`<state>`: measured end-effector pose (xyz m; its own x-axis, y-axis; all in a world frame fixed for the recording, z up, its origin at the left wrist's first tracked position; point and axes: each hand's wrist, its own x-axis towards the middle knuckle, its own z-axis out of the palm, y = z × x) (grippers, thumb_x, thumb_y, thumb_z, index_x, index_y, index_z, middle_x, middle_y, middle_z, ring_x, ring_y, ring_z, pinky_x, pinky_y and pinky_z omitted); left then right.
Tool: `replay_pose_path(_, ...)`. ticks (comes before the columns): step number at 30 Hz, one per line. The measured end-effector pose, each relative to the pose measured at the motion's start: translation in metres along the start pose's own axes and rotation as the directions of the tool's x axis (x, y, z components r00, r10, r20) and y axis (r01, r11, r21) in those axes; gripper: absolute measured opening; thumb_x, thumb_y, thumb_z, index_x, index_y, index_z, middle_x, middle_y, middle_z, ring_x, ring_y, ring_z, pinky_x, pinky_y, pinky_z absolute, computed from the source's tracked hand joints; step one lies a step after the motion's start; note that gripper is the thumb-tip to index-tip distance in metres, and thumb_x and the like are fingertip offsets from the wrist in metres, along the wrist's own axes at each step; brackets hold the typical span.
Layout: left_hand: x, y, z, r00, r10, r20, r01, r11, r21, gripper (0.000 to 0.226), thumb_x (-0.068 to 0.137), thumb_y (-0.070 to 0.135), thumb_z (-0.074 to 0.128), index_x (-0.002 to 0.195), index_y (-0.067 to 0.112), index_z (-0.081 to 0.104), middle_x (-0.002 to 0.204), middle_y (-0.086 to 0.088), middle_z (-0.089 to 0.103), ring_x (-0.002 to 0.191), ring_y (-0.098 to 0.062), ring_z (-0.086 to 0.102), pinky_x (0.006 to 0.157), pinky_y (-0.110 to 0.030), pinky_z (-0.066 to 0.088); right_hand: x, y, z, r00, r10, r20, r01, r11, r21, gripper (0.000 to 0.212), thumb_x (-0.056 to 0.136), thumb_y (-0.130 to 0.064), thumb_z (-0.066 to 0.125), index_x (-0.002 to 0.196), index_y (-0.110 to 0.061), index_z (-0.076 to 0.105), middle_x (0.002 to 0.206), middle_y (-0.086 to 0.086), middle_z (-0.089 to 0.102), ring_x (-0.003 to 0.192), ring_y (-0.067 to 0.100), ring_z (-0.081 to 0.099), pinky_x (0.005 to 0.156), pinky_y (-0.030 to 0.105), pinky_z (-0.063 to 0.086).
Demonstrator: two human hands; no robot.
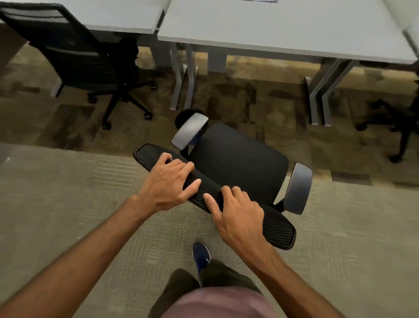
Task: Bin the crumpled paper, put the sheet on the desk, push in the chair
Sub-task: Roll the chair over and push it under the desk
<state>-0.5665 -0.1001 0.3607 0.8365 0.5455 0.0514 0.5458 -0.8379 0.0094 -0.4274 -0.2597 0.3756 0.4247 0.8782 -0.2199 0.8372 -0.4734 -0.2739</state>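
A black office chair (235, 156) with grey armrests stands on the carpet in front of me, its seat facing the white desk (283, 29) at the top of the view. There is a gap of floor between the chair and the desk. My left hand (167, 181) grips the left part of the mesh backrest's top edge. My right hand (238, 213) holds the same edge further right, fingers curled over it. A sliver of a sheet (260, 1) shows at the desk's far edge. No crumpled paper or bin is in view.
A second black chair (86, 59) sits tucked at the neighbouring desk (113, 16) on the left. Another chair's wheeled base (399, 127) shows at the right edge. Grey desk legs (183, 75) stand on both sides of the knee space. My foot (200, 256) is behind the chair.
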Motion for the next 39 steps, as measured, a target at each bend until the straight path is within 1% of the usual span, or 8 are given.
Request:
replay_pose_path(3,0.001,-0.001,0.001,0.998,0.06,0.031,-0.061,0.998,0.034,0.057,0.1,0.053,0.033,0.104,0.014,0.074,0.099,-0.001,0.077,0.095,-0.018,0.069,0.096,-0.043,0.038,-0.006,-0.002,0.004,0.997,0.068,-0.035,-0.068,0.998,0.004,0.069,0.097,-0.077,0.019,0.115,-0.026,0.062,0.112,-0.002,0.067,0.105,0.02,0.063,0.093,0.043,0.05)
replay_pose_path(7,0.002,0.001,0.003,0.999,0.035,0.003,-0.034,0.999,-0.024,0.054,0.099,0.045,0.037,0.104,0.011,0.079,0.106,-0.005,0.079,0.105,-0.019,0.071,0.099,-0.042,0.042,-0.01,-0.004,0.008,0.988,0.146,-0.052,-0.148,0.989,-0.03,0.077,0.097,-0.077,0.011,0.115,-0.026,0.066,0.114,-0.002,0.07,0.111,0.021,0.064,0.105,0.047,0.045)
replay_pose_path(12,-0.003,0.002,0.008,0.998,0.03,-0.056,-0.034,0.996,-0.083,0.053,0.099,0.039,0.036,0.1,0.01,0.08,0.098,-0.006,0.08,0.093,-0.019,0.074,0.089,-0.04,0.048,-0.012,-0.005,0.011,0.98,0.158,-0.121,-0.168,0.983,-0.071,0.058,0.105,-0.058,0.024,0.092,-0.024,0.068,0.09,-0.002,0.073,0.086,0.02,0.068,0.087,0.042,0.052)
replay_pose_path(17,0.001,0.004,0.012,0.994,0.029,-0.105,-0.038,0.996,-0.081,0.055,0.1,0.037,0.034,0.089,0.01,0.08,0.088,-0.006,0.08,0.08,-0.02,0.073,0.082,-0.039,0.049,-0.006,-0.002,0.011,0.971,0.13,-0.198,-0.154,0.982,-0.109,0.056,0.105,-0.054,0.026,0.079,-0.025,0.067,0.074,-0.005,0.069,0.069,0.014,0.064,0.072,0.035,0.052)
replay_pose_path(24,0.015,0.001,0.012,0.984,0.055,-0.167,-0.069,0.994,-0.08,0.068,0.103,0.041,0.018,0.07,0.015,0.072,0.07,-0.002,0.073,0.064,-0.02,0.065,0.076,-0.038,0.043,0.004,0.001,0.017,0.924,0.14,-0.355,-0.2,0.97,-0.139,0.054,0.105,-0.05,0.03,0.069,-0.024,0.061,0.062,-0.007,0.06,0.056,0.014,0.056,0.06,0.035,0.049)
replay_pose_path(28,0.019,-0.001,0.013,0.987,0.056,-0.15,-0.07,0.994,-0.088,0.055,0.1,0.039,0.031,0.068,0.016,0.07,0.067,-0.002,0.071,0.061,-0.021,0.063,0.074,-0.039,0.041,0.008,0.003,0.019,0.906,0.131,-0.402,-0.214,0.962,-0.169,0.055,0.105,-0.05,0.033,0.067,-0.024,0.062,0.06,-0.007,0.059,0.052,0.012,0.053,0.057,0.03,0.04)
replay_pose_path(33,0.034,0.002,0.013,0.993,0.042,-0.109,-0.055,0.992,-0.115,0.057,0.101,0.042,0.03,0.071,0.016,0.072,0.069,-0.002,0.072,0.065,-0.021,0.065,0.076,-0.04,0.042,0.021,0.009,0.014,0.899,0.136,-0.416,-0.228,0.957,-0.178,0.056,0.104,-0.05,0.033,0.068,-0.023,0.065,0.061,-0.006,0.061,0.053,0.014,0.056,0.056,0.031,0.044)
replay_pose_path(39,0.066,0.014,0.011,0.999,0.02,-0.027,-0.023,0.992,-0.125,0.066,0.103,0.05,0.026,0.074,0.014,0.074,0.074,-0.004,0.074,0.072,-0.023,0.067,0.083,-0.042,0.043,0.046,0.031,0.0,0.89,0.12,-0.441,-0.236,0.947,-0.219,0.052,0.103,-0.045,0.037,0.064,-0.021,0.061,0.059,-0.004,0.061,0.052,0.017,0.058,0.053,0.029,0.035)
